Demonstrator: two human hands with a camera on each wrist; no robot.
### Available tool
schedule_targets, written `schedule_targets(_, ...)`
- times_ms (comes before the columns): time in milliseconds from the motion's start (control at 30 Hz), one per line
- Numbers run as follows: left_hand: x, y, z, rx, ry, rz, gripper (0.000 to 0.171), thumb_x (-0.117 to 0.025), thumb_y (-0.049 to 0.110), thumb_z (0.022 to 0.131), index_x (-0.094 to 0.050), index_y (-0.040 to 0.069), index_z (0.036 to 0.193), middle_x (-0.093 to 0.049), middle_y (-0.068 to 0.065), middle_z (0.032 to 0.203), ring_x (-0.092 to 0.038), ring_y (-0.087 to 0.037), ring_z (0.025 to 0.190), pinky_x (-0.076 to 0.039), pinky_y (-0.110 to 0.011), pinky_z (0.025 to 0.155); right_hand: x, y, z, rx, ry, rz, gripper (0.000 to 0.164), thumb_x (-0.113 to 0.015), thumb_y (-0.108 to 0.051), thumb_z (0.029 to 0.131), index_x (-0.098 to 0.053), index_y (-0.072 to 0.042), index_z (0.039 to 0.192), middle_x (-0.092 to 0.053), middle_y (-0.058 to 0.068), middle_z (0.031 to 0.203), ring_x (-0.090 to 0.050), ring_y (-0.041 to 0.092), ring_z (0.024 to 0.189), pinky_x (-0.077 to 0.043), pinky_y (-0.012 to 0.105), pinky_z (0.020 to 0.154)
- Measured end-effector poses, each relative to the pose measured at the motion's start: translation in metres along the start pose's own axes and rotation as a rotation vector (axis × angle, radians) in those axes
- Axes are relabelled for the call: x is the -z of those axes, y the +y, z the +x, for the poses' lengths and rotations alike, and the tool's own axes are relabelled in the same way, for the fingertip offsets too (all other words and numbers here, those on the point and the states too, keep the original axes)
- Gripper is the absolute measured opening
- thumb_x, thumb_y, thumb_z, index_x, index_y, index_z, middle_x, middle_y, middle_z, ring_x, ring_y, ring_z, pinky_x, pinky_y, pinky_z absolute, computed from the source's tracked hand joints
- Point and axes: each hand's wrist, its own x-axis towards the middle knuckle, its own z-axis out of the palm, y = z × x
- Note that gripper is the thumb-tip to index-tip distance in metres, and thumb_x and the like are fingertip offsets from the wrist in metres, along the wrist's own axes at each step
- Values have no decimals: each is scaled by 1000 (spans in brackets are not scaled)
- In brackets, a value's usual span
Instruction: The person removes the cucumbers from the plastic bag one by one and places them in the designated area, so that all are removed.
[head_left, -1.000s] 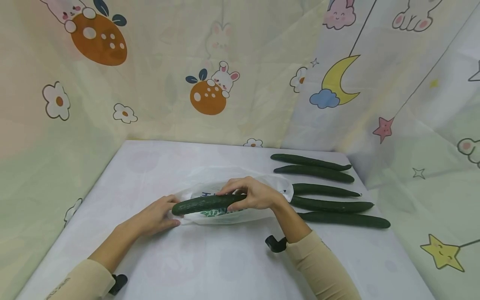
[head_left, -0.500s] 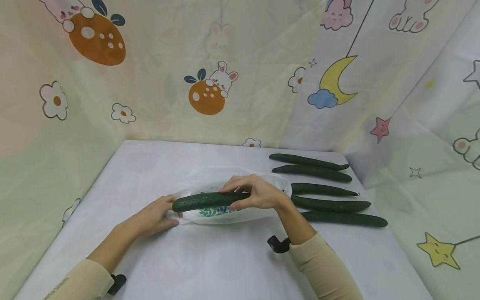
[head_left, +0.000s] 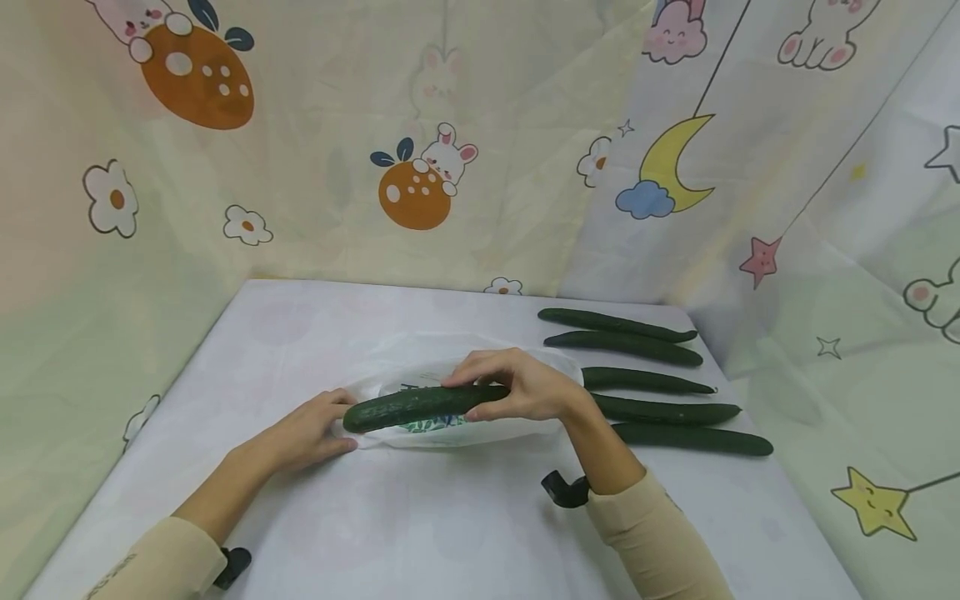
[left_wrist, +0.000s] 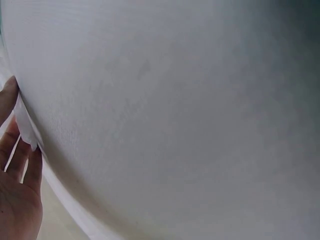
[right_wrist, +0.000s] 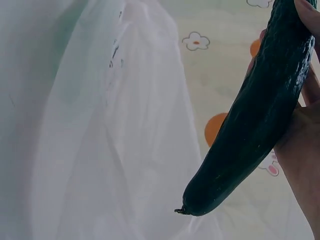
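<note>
A dark green cucumber [head_left: 408, 409] lies across my right hand's grip, above a white translucent plastic bag [head_left: 450, 435] with printed marks. My right hand [head_left: 525, 385] holds it near its right part, thumb on the near side and fingers on the far side. In the right wrist view the cucumber [right_wrist: 245, 120] slants down to its stem end, beside the bag [right_wrist: 135, 125]. My left hand [head_left: 315, 429] is at the bag's left end, close to the cucumber's left tip. Bag film [left_wrist: 24, 122] sits between the thumb and fingers of my left hand [left_wrist: 20, 190].
Several more cucumbers [head_left: 626, 347] lie roughly parallel on the right of the white table [head_left: 420, 533]. The left ends of some are hidden by the bag or my right arm. A patterned cloth [head_left: 315, 167] hangs behind and at the sides.
My right hand has shifted slightly to the right. The cucumber's left tip rose a little, then dipped again. My left hand stays almost still at the bag's end.
</note>
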Motion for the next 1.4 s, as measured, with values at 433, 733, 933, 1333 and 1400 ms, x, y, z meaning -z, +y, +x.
schedule_targets(433,-3,1,1,-30,14,11,27,-81,21,88,-73,16,113,-62,-2,122,-60,-28,115,-48,-52,99,3,-7,-12,5,-16,-23,44,-82,-13,89,-70,-14,131,-68,-1,128,-60,20,118,-54,39,96)
schedule_targets(733,-3,2,1,-52,40,-4,21,-82,18,86,-67,26,97,-61,3,116,-60,-25,111,-49,-50,96,8,-14,-19,16,-32,-83,43,-79,-17,91,-70,-19,133,-68,-5,128,-60,18,120,-51,39,101)
schedule_targets(933,-2,1,1,-44,31,-7,21,-82,18,86,-69,31,96,-61,5,117,-59,-24,112,-47,-49,97,9,-18,-24,3,-35,-108,43,-80,-19,91,-69,-20,133,-68,-6,128,-60,17,118,-51,39,101)
schedule_targets(1333,0,2,1,-24,8,-15,22,-82,18,87,-69,34,95,-60,5,119,-58,-25,113,-47,-50,97,12,-12,-46,-13,21,-138,44,-80,-15,90,-69,-15,133,-68,-2,128,-61,18,115,-52,38,95)
schedule_targets(1400,-1,1,1,-21,7,-14,22,-82,19,87,-68,34,95,-60,4,119,-58,-25,113,-47,-50,97,13,-13,-50,-41,28,-138,44,-81,-16,90,-69,-18,133,-68,-4,128,-61,18,114,-52,38,95)
